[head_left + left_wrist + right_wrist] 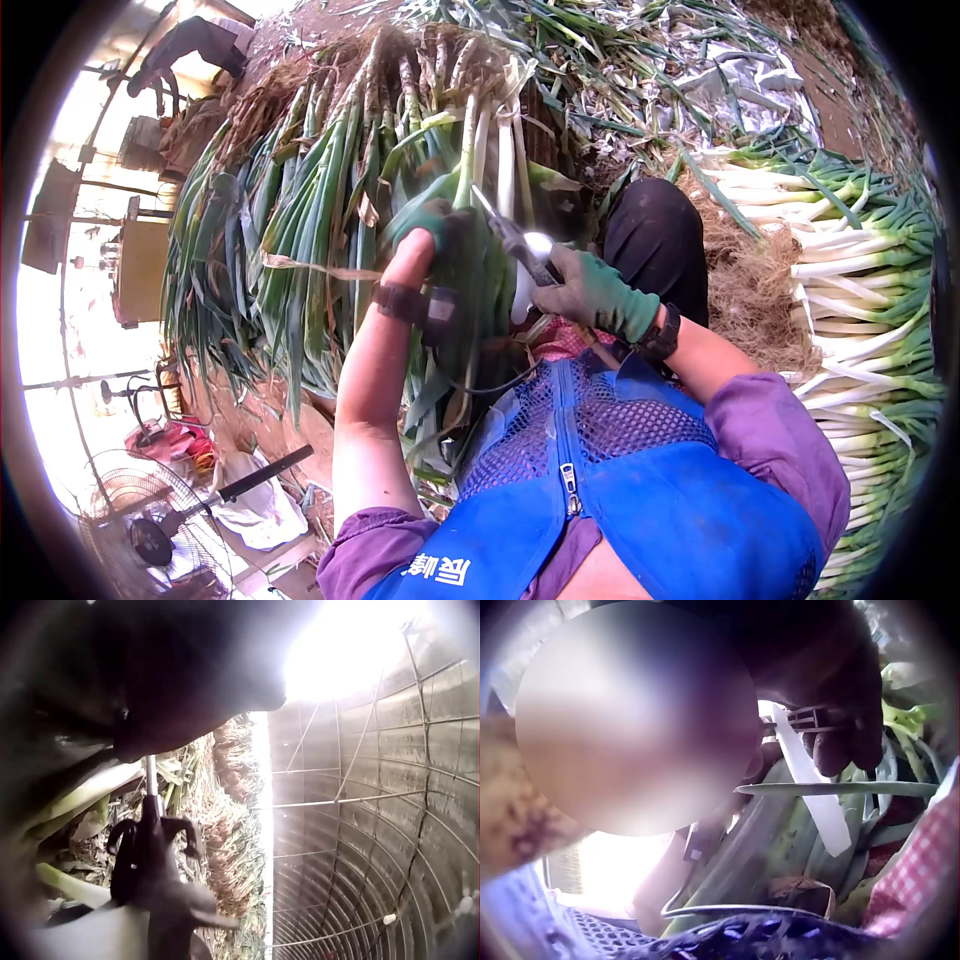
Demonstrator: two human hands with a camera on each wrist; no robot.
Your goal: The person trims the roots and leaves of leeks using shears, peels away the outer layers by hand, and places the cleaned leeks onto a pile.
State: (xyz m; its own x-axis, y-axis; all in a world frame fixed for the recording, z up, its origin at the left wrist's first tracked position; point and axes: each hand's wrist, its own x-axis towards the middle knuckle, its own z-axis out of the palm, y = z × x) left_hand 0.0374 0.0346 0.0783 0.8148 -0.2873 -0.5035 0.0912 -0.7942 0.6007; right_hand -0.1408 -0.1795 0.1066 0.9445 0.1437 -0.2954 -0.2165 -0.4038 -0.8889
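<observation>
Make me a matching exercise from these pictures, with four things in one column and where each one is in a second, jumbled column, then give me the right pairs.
Things
1. Black handheld tool with a slim metal tip
2. Round fan with a wire cage
3. Long pile of leeks with white stems and green tops
4. Bright blue vest with mesh panels

Places
A. Along the right side of the head view
B. Worn with purple sleeves showing
C. In the green-gloved right hand
D. At the lower left of the head view

Pairs
1-C, 2-D, 3-A, 4-B
</observation>
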